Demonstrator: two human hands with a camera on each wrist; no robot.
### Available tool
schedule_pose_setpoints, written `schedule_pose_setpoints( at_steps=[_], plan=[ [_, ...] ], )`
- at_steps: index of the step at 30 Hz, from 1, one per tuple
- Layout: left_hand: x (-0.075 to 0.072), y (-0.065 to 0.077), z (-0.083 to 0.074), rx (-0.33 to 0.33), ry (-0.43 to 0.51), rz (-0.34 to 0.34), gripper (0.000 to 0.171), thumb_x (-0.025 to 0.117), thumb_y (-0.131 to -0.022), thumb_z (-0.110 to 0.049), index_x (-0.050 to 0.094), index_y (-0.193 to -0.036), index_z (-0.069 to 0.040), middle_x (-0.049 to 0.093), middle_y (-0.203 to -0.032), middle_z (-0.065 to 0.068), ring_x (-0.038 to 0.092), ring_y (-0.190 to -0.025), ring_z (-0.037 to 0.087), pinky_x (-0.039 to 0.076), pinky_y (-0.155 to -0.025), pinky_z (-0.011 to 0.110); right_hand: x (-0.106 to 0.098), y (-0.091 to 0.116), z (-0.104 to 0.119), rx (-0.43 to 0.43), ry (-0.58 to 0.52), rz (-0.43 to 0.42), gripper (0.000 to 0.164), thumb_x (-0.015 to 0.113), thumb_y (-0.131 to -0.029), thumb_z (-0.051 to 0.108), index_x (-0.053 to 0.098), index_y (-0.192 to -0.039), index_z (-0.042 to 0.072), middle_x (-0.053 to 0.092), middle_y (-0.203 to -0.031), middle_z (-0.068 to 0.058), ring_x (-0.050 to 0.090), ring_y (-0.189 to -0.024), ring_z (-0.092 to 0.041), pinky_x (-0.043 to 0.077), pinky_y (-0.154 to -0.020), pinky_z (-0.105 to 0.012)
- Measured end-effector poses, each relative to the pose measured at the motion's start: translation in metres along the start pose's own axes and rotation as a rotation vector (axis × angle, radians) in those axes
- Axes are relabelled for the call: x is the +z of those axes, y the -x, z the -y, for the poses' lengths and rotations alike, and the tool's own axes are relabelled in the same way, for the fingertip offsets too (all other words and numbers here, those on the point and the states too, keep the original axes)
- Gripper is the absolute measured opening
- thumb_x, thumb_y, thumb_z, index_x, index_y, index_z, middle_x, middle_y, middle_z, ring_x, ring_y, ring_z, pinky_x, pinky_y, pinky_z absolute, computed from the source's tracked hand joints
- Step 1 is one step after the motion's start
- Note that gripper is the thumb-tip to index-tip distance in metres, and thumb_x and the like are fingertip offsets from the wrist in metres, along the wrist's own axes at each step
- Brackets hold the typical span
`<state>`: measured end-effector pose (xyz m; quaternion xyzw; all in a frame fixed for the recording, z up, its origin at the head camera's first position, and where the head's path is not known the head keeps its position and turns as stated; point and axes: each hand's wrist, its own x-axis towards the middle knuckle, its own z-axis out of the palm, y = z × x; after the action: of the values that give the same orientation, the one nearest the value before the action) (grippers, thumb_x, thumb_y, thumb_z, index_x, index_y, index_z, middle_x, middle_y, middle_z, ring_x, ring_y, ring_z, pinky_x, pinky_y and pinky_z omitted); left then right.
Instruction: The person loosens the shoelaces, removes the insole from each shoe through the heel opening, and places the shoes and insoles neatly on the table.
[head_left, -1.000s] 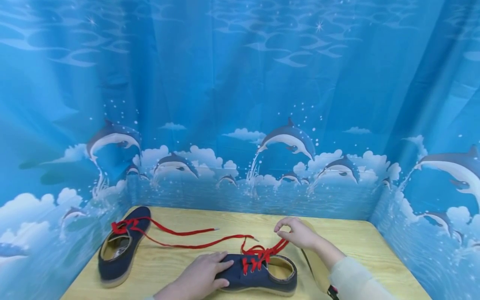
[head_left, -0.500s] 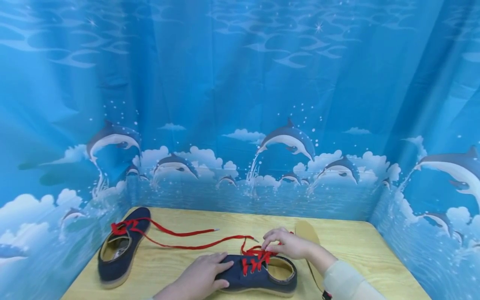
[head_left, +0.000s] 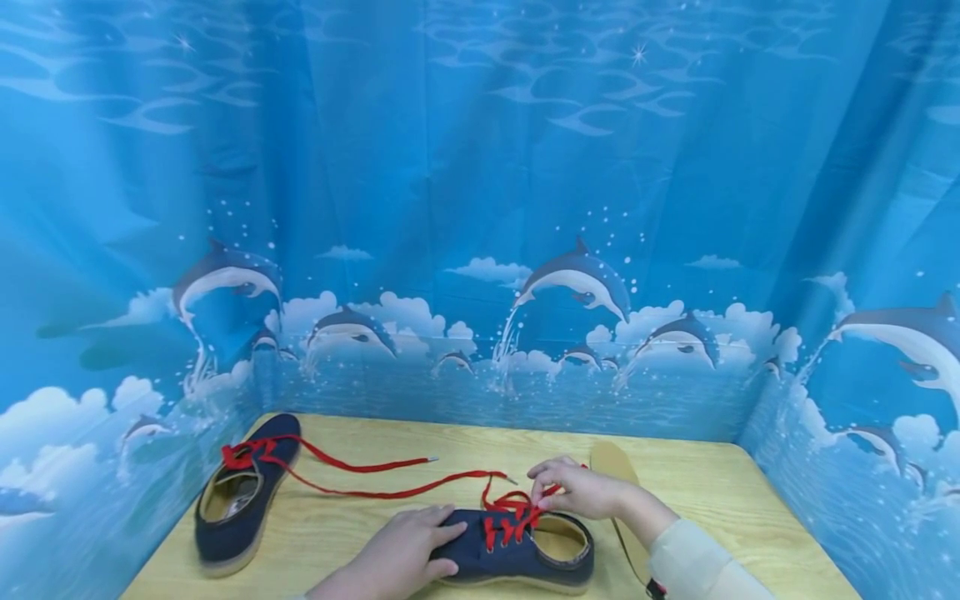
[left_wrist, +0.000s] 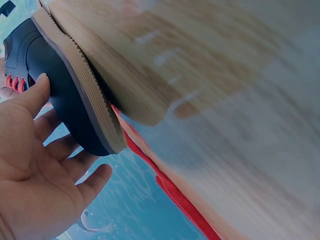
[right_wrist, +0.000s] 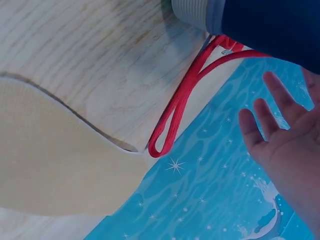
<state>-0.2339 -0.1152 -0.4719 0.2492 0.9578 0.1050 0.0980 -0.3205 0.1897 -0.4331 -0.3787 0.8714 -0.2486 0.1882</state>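
A navy shoe (head_left: 480,565) with a tan sole lies at the front of the table, its toe to the left. My left hand (head_left: 401,550) holds the toe; in the left wrist view the thumb (left_wrist: 37,92) lies on one side and the fingers reach round the other. My right hand (head_left: 576,490) is at the red shoelace (head_left: 497,503) by the shoe's opening, with thumb and forefinger pinching it. In the right wrist view a long lace loop (right_wrist: 175,112) trails on the table; the pinching fingertips are hidden behind the shoe, and the other fingers are spread.
A second navy shoe (head_left: 251,533) stands at the left, its red laces (head_left: 390,493) stretched right across the table (head_left: 352,442). A tan insole-shaped piece (head_left: 617,463) lies to the right, partly under my right forearm. A blue dolphin-print curtain (head_left: 480,208) encloses the table's back and sides.
My right hand has moved left and slightly down, from above the lace loops to the lacing by the shoe's opening. The left hand and both shoes have stayed in place.
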Motion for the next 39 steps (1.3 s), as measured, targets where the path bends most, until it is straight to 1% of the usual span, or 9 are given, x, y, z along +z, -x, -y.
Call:
schedule_pose_setpoints(
  at_steps=[4, 8, 12, 17, 22, 27, 31, 36, 39],
  plan=[
    [-0.001, 0.001, 0.0, -0.008, 0.013, 0.003, 0.055, 0.064, -0.089, -0.057, 0.058, -0.14, -0.037, 0.052, -0.148, -0.001, 0.051, -0.134, 0.023, 0.046, -0.105, 0.05, -0.001, -0.001, 0.0, 0.005, 0.002, -0.048, 0.013, 0.06, -0.101, 0.025, 0.062, -0.088, 0.022, 0.051, -0.144, -0.018, 0.038, -0.133, -0.043, 0.04, -0.1, -0.06],
    [-0.002, 0.001, 0.0, -0.014, 0.022, 0.007, 0.055, 0.064, -0.09, -0.058, 0.058, -0.141, -0.037, 0.052, -0.148, -0.001, 0.05, -0.134, 0.023, 0.045, -0.106, 0.05, -0.009, -0.002, 0.0, 0.005, 0.035, -0.199, 0.013, 0.058, -0.102, 0.023, 0.061, -0.09, 0.019, 0.051, -0.142, -0.018, 0.038, -0.134, -0.047, 0.039, -0.101, -0.064],
    [-0.003, 0.002, 0.001, -0.01, 0.02, 0.003, 0.056, 0.064, -0.09, -0.058, 0.058, -0.141, -0.037, 0.051, -0.149, -0.001, 0.05, -0.135, 0.023, 0.045, -0.106, 0.05, -0.02, -0.004, -0.001, 0.051, 0.075, -0.366, 0.013, 0.059, -0.102, 0.018, 0.063, -0.09, 0.02, 0.052, -0.141, -0.018, 0.036, -0.134, -0.048, 0.037, -0.102, -0.067],
    [-0.004, 0.003, 0.002, -0.004, 0.015, -0.002, 0.056, 0.064, -0.09, -0.057, 0.057, -0.141, -0.036, 0.051, -0.149, 0.0, 0.05, -0.134, 0.023, 0.045, -0.105, 0.05, -0.028, -0.01, -0.01, 0.137, 0.103, -0.484, 0.013, 0.063, -0.1, 0.016, 0.067, -0.088, 0.02, 0.054, -0.14, -0.018, 0.036, -0.133, -0.047, 0.034, -0.104, -0.069],
    [-0.003, 0.002, 0.001, -0.001, 0.01, 0.0, 0.055, 0.064, -0.09, -0.057, 0.058, -0.141, -0.037, 0.052, -0.148, -0.001, 0.051, -0.134, 0.023, 0.045, -0.105, 0.049, -0.025, -0.013, -0.024, 0.208, 0.111, -0.523, 0.011, 0.065, -0.099, 0.016, 0.069, -0.089, 0.019, 0.054, -0.139, -0.019, 0.037, -0.132, -0.047, 0.035, -0.104, -0.067],
    [-0.003, 0.001, 0.0, -0.006, 0.014, 0.003, 0.055, 0.064, -0.09, -0.058, 0.058, -0.141, -0.037, 0.052, -0.148, -0.001, 0.05, -0.134, 0.023, 0.045, -0.105, 0.05, -0.022, -0.01, -0.031, 0.234, 0.107, -0.549, 0.007, 0.067, -0.097, 0.015, 0.072, -0.094, 0.015, 0.055, -0.137, -0.019, 0.038, -0.131, -0.047, 0.036, -0.103, -0.066],
    [-0.004, 0.001, 0.001, -0.02, 0.022, 0.006, 0.055, 0.064, -0.09, -0.058, 0.057, -0.141, -0.037, 0.052, -0.149, 0.0, 0.05, -0.135, 0.024, 0.044, -0.106, 0.05, -0.022, -0.005, -0.028, 0.223, 0.097, -0.538, 0.009, 0.068, -0.097, 0.02, 0.072, -0.093, 0.013, 0.056, -0.136, -0.019, 0.039, -0.13, -0.048, 0.036, -0.103, -0.067],
    [-0.003, 0.001, 0.001, -0.015, 0.014, 0.006, 0.055, 0.064, -0.09, -0.058, 0.058, -0.141, -0.038, 0.052, -0.148, -0.001, 0.05, -0.134, 0.024, 0.045, -0.105, 0.05, -0.02, 0.004, -0.018, 0.195, 0.079, -0.512, 0.007, 0.07, -0.096, 0.023, 0.07, -0.09, 0.018, 0.056, -0.135, -0.018, 0.038, -0.13, -0.048, 0.037, -0.101, -0.068],
    [-0.001, 0.0, 0.001, -0.01, 0.007, 0.008, 0.056, 0.064, -0.09, -0.058, 0.058, -0.141, -0.038, 0.052, -0.148, -0.001, 0.05, -0.134, 0.024, 0.045, -0.105, 0.05, -0.016, 0.012, -0.01, 0.149, 0.081, -0.494, 0.006, 0.07, -0.096, 0.022, 0.07, -0.09, 0.021, 0.057, -0.135, -0.018, 0.04, -0.129, -0.047, 0.039, -0.099, -0.067]
  ],
)
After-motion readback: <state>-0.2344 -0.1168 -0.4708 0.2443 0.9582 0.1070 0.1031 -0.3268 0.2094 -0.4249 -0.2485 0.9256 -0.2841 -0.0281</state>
